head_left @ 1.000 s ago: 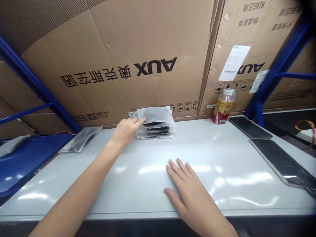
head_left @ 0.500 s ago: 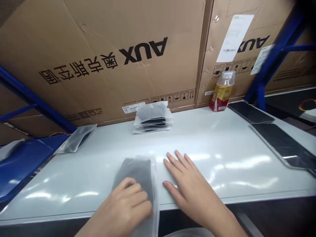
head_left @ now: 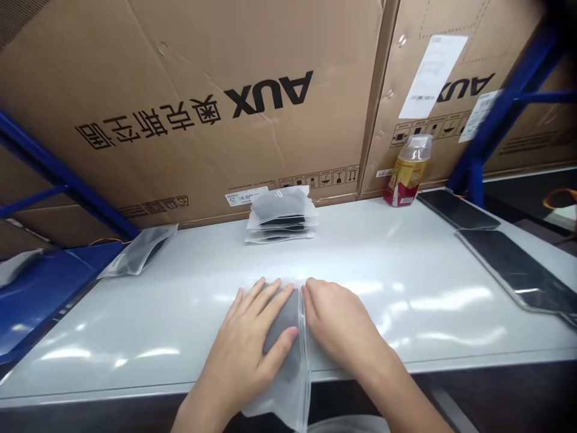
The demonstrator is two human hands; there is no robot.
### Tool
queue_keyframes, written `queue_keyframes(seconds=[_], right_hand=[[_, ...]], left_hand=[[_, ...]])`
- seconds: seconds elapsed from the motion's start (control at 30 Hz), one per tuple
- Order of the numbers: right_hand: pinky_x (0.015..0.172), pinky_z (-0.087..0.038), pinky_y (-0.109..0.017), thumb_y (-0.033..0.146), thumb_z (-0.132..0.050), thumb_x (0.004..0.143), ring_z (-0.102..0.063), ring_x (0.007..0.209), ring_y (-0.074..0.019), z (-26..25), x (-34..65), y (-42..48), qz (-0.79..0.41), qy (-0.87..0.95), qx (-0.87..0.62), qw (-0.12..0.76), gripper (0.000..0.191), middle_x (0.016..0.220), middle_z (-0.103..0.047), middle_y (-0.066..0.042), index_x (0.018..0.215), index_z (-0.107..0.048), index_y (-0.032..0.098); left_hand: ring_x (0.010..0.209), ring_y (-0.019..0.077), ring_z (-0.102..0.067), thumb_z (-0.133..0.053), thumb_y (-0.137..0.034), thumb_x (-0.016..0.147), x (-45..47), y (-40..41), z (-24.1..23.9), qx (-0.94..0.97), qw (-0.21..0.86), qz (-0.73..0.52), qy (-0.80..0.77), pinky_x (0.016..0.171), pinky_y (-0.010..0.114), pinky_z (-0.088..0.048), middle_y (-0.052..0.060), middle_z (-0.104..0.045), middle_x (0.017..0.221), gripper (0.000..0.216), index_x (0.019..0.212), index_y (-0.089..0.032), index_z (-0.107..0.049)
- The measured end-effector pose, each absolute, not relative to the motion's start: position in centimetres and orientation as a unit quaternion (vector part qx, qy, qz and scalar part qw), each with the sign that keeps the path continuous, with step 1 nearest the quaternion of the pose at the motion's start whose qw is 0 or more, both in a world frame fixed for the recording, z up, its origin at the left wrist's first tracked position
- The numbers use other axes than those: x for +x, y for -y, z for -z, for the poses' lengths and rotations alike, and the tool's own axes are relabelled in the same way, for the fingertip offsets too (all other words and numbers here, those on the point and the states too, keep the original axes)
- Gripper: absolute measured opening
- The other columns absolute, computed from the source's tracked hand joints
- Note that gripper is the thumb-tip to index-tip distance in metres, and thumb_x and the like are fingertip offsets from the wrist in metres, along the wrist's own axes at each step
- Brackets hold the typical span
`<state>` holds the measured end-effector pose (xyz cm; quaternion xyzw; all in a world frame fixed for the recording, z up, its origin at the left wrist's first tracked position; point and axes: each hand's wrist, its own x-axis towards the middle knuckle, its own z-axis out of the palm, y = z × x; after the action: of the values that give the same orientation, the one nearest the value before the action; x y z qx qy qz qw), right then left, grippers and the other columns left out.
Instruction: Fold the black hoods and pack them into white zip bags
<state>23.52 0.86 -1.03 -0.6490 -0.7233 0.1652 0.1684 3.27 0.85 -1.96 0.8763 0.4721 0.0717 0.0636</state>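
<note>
Glossy tabletop (head_left: 383, 258) bears a frosted pouch (head_left: 291, 368) beneath one hand (head_left: 247, 338).

Bright light glares in white streaks across the pale tabletop (head_left: 360, 252) (smaller glints mark the blue surface (head_left: 54, 279) at left). The frosted bag (head_left: 283, 391) looks slightly soft; the upper right corner darkens and blurs.

My left hand (head_left: 241, 346) covers much of the bag (head_left: 288, 382), hiding part of its dark contents (head_left: 291, 355). My right hand (head_left: 331, 319) is curled, its fingertips mostly hidden; I can't tell whether it grips the bag's edge. My arms (head_left: 392, 376) are cut off below, the box (head_left: 202, 54) above, the nearer slab (head_left: 514, 264) at right. The label's (head_left: 246, 196) small print I can't read.
</note>
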Motion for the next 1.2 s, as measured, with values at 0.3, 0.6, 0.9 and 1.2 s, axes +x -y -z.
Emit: queue_keyframes(seconds=[0.3,0.6,0.9,1.2], right_hand=[[0.067,-0.044,-0.034,0.025,-0.039,0.107,-0.062,0.069,-0.0206,2.3,25.5,5.1,-0.266,0.783,-0.54,0.153,0.033,0.076,-0.066,-0.001,0.077,-0.052,0.025],[0.077,-0.05,-0.036,0.033,-0.054,0.101,-0.063,0.093,-0.0235,2.0,23.5,1.1,-0.303,0.697,-0.586,0.281,0.008,0.103,-0.062,-0.004,0.099,-0.056,0.025],[0.071,-0.047,-0.029,0.032,-0.055,0.101,-0.058,0.083,-0.0175,0.9,24.9,0.0,-0.365,0.641,-0.534,0.414,0.015,0.091,-0.059,0.0,0.088,-0.056,0.024],[0.082,-0.058,-0.034,0.054,-0.057,0.101,-0.068,0.097,-0.0235,1.5,32.5,-0.3,-0.426,0.51,-0.553,0.502,0.031,0.103,-0.07,-0.004,0.114,-0.064,0.027]], left_hand=[[0.157,0.0338,-0.036,-0.043,-0.05,0.109,4.3,-1.6,2.2,0.84,0.095,-0.118,-0.521,0.126,0.065,-0.032,0.001,-0.046,0.166,0.054,0.161,-0.035,-0.044],[0.161,0.0303,-0.029,-0.035,-0.052,0.112,4.7,-1.2,2.7,0.868,0.099,-0.182,-0.452,0.132,0.059,-0.022,0.0,-0.036,0.172,0.059,0.167,-0.034,-0.029],[0.162,0.0291,-0.024,-0.032,-0.053,0.113,3.8,-1.6,4.1,0.821,0.121,-0.181,-0.528,0.129,0.055,-0.031,0.002,-0.028,0.175,0.064,0.171,-0.033,-0.015],[0.16,0.0405,-0.025,-0.046,-0.067,0.104,-0.9,-4.7,3.6,0.817,0.08,-0.043,-0.57,0.125,0.072,-0.02,0.006,-0.034,0.171,0.07,0.164,-0.033,-0.04]])
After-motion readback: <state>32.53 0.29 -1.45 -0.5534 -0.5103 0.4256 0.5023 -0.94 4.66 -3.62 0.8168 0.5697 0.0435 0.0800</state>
